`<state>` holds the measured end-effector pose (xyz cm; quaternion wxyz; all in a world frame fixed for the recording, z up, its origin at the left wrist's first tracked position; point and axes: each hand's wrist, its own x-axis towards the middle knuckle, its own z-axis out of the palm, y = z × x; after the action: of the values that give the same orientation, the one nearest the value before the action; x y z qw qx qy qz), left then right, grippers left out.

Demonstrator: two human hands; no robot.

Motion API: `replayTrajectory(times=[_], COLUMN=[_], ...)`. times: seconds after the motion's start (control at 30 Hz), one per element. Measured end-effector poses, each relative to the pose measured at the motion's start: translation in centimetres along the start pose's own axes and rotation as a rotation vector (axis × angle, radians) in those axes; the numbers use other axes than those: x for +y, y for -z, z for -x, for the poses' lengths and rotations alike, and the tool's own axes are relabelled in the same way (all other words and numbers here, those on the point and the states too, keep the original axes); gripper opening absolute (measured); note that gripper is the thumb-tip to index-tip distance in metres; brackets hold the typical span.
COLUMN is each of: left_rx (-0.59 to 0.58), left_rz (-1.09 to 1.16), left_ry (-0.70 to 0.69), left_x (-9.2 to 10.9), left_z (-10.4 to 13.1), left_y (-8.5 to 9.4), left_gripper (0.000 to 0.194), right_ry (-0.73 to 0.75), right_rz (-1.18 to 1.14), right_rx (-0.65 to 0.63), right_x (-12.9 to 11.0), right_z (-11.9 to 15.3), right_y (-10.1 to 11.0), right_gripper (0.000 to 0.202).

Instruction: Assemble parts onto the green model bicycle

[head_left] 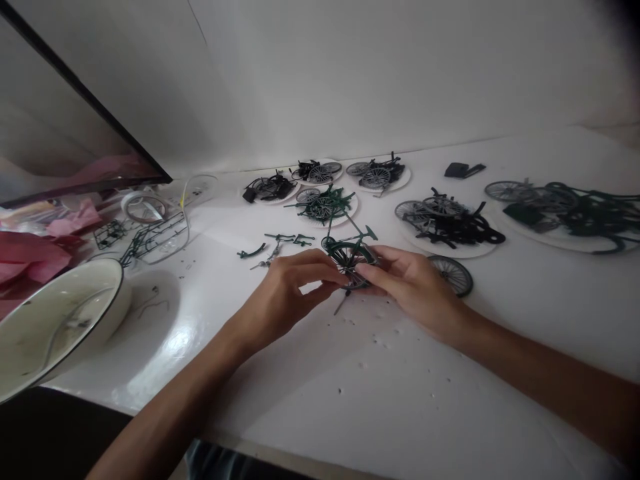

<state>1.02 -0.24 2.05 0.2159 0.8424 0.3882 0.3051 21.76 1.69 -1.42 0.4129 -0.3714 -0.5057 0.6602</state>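
A small green model bicycle (351,257) with a spoked wheel is between my hands above the white table. My right hand (405,277) is closed on its wheel and rear part, thumb across the spokes. The fingertips of my left hand (295,283) are pinched together at the wheel's left side; whether a tiny part is between them is too small to tell. Beside my right hand lies a loose black-rimmed wheel (453,275). Left of the bicycle are small green parts (280,238) and a curved green piece (251,251).
White plates with model bicycle parts stand along the back, one (450,248) holding black pieces and another (555,233) green ones. An enamel basin (113,303), a tape roll (145,207) and pink wrapping (35,260) are at the left. Tiny bits dot the table (320,413).
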Motion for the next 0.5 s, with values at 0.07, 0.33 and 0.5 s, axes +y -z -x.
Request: replayTrajectory(times=[0.07,0.33,0.5], left_rx=[0.024,0.165,0.273], left_rz=[0.008,-0.119,-0.196], left_ry=[-0.007,-0.085,-0.094], left_x=[-0.1,-0.7,-0.9], left_z=[0.0,-0.2,-0.5], left_y=[-0.3,-1.1,-1.9], left_gripper=[0.010,0.006,0.005], right_ry=[0.002,-0.019,-0.034], right_rz=[0.014,-0.020,-0.070], right_rx=[-0.005,-0.032,-0.097], right_x=[-0.2,-0.3,-0.1], right_z=[0.0,0.0,0.0], right_y=[-0.1,0.0,0.3], right_gripper=[0.018,0.016,0.019])
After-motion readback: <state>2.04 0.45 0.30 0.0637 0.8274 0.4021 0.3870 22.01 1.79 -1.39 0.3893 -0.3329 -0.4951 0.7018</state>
